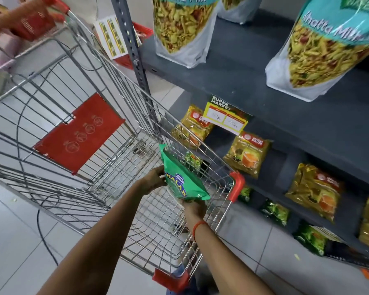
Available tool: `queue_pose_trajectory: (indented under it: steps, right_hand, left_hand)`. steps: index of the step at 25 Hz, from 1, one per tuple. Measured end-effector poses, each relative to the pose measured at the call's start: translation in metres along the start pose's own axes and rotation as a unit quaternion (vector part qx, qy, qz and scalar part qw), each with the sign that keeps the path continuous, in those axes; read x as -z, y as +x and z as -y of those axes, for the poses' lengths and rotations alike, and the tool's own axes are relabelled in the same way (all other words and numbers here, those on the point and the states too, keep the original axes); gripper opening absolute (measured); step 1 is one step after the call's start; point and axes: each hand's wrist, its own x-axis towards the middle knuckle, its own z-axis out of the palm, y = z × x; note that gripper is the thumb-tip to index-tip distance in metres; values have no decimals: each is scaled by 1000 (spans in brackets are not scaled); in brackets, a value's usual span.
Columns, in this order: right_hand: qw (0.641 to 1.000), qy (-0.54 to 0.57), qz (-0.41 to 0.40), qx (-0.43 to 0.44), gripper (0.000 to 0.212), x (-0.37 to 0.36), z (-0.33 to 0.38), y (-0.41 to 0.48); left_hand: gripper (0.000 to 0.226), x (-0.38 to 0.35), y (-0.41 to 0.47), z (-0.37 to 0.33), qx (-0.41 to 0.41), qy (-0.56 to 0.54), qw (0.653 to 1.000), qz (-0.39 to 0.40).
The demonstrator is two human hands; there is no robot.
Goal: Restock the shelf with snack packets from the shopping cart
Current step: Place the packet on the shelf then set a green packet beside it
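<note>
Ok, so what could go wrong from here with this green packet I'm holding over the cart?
Both hands, left hand and right hand, hold the green Balaji snack packet only at its edges, so it may slip back into the wire shopping cart. Swinging it right could snag the cart's red corner guard. The yellow tea packets lean loosely and could topple if bumped.

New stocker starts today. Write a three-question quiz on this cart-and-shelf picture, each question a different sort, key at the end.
1. True or false: the green snack packet is held by both the left hand and the right hand.
2. Multiple choice: the packet is A) on the top shelf, B) above the shopping cart, C) on the floor.
3. Fill in: the price tag hangs from the edge of the shelf holding the big ____ Mix bags.

Key: 1 true; 2 B; 3 Khatta Mitha.
</note>
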Motion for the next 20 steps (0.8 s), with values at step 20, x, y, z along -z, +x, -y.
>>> queue_pose_trajectory:
  steps: [20]
  right_hand:
    - [859,162,-28,485,13,412,138,-107]
  left_hand:
    - [25,-250,-154,-253,-416,36,908,-48]
